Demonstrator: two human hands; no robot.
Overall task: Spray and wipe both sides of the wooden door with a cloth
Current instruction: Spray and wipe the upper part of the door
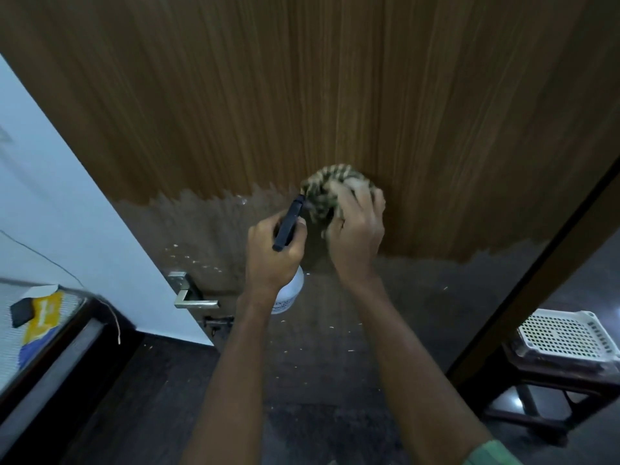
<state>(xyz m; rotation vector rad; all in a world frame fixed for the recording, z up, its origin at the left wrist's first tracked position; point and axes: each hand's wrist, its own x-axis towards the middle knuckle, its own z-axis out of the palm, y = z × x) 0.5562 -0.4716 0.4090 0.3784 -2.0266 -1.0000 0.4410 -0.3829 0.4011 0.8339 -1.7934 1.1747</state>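
Note:
The wooden door (318, 95) fills the upper view, with striped brown veneer above and a duller, ragged-edged brown area below. My right hand (357, 226) presses a bunched checked cloth (332, 186) against the door at mid height; the cloth is blurred. Just left of it, my left hand (273, 250) grips a white spray bottle (290, 293) with a black trigger head (288, 223), its nozzle pointing up toward the cloth.
A metal lever handle (191, 295) and a latch sit at the door's left edge, beside a pale wall (50, 196). A bed with a yellow packet (42, 317) stands at lower left. A white perforated basket (567, 335) rests on a dark stool at right. The floor is dark.

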